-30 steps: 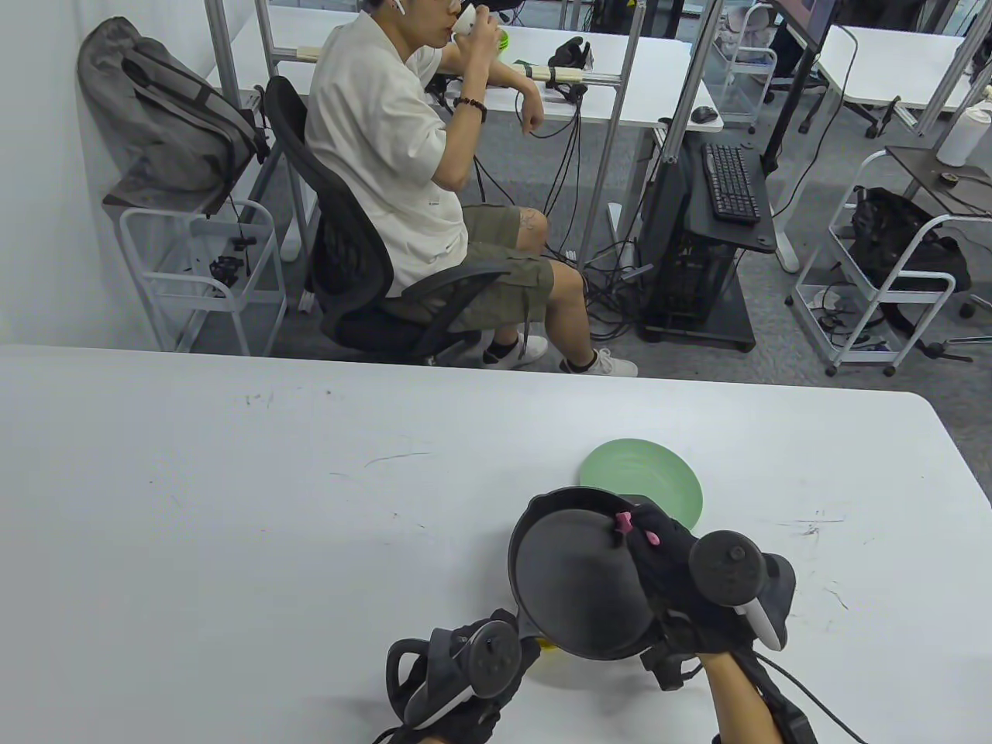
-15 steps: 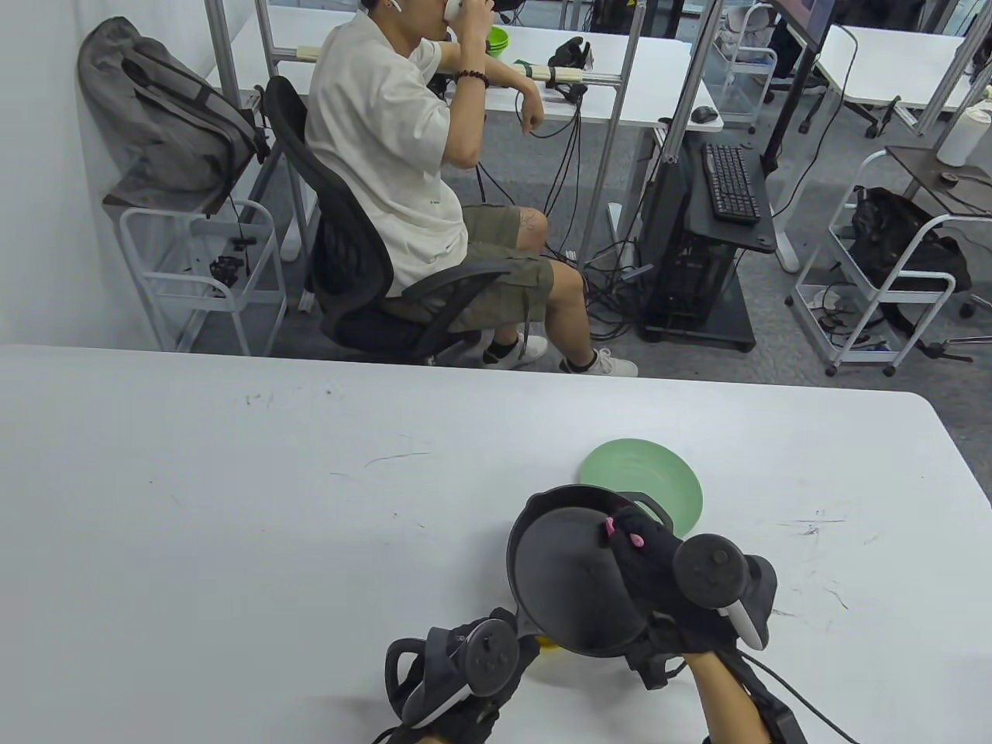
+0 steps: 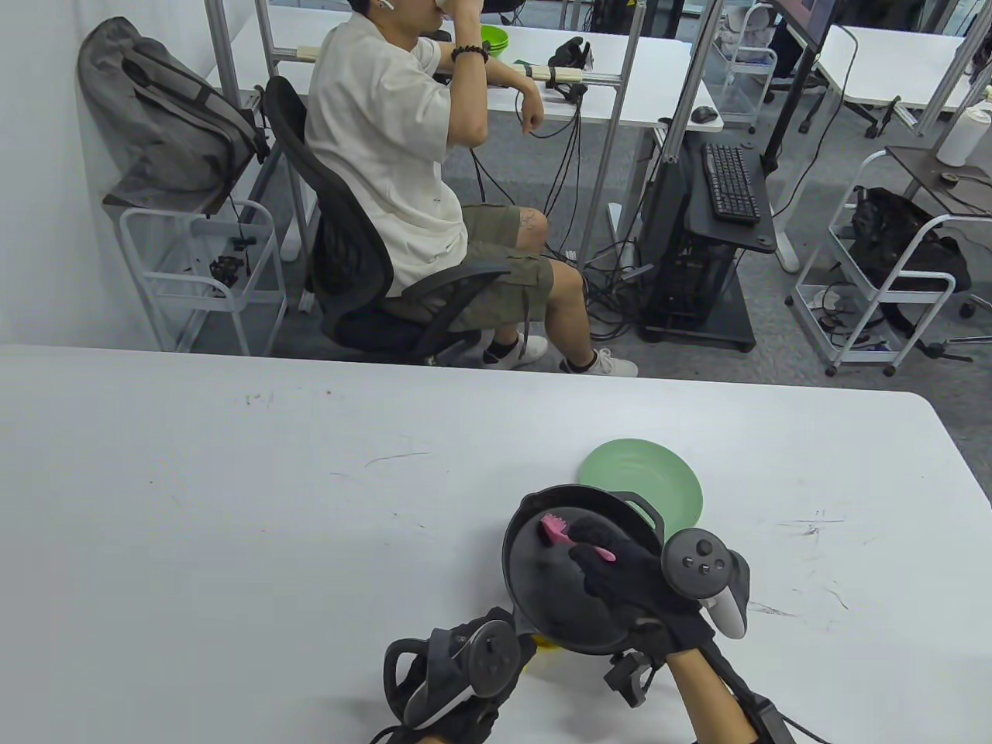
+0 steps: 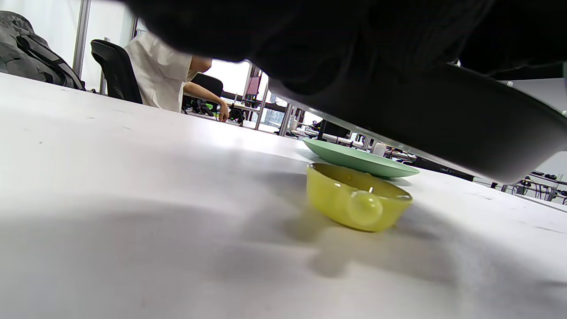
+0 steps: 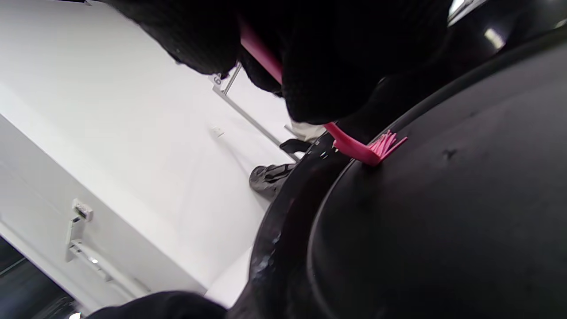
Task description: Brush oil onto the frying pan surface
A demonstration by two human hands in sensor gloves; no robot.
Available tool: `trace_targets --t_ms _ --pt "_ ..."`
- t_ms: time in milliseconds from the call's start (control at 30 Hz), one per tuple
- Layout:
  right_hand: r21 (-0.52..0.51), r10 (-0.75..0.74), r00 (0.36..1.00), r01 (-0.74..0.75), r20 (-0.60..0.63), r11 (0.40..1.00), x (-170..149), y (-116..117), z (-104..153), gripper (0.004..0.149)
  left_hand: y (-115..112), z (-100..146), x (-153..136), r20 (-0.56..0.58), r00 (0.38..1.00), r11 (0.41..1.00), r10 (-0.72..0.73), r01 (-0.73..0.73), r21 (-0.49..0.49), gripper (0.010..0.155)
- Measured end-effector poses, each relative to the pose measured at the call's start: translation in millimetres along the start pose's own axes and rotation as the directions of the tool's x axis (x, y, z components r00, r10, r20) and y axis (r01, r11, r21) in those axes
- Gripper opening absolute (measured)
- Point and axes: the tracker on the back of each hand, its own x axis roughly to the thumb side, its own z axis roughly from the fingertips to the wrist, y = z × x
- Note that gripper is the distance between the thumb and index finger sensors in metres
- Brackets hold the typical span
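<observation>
I am seeing my left hand [image 3: 465, 674] coming in at the table view's bottom edge, tracker up, just left of the pan [image 3: 577, 577]. Its fingers are reaching under the pan's near rim, and I cannot tell whether they are gripping the handle, since the glove and pan are hiding them. In the left wrist view the pan's dark underside is hanging tilted above the table [image 3: 232, 504], clear of the surface. Below that near rim a yellow bowl [image 4: 356, 201] is sitting on the table, showing in the table view only as a sliver beside the left hand.

Over the pan, my right hand [image 3: 620, 570] is pinching the pink brush [image 3: 562, 535] by its handle, fingers curled round it. The bristles are pointing up-left and touching the pan's inner surface near the far-left rim; the right wrist view is showing them splayed against the black metal. Wet glints are showing along the rim there.

Just beyond the pan, to its right, a green plate [image 3: 651, 477] is lying flat on the table, its near edge hidden behind the pan.

Across the room a person [image 3: 403, 155] is sitting in a chair [image 3: 349, 263], drinking.
</observation>
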Motion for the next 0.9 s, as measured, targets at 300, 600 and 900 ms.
trace_targets --t_ms 300,600,900 --pt "0.082 -0.159 0.986 0.154 0.056 0.985 5 -4 1 0.052 1 0 0 -0.008 1.0 1.0 0.011 -0.011 0.004 0.06" --pt "-0.039 0.056 0.998 -0.056 -0.019 0.998 2 -13 2 0.051 3 1 1 0.005 1.0 1.0 0.019 -0.019 0.013 0.06" --pt "-0.148 0.078 0.989 -0.096 -0.128 0.984 -4 -31 8 0.051 2 1 5 0.023 1.0 1.0 0.006 -0.006 0.017 0.06"
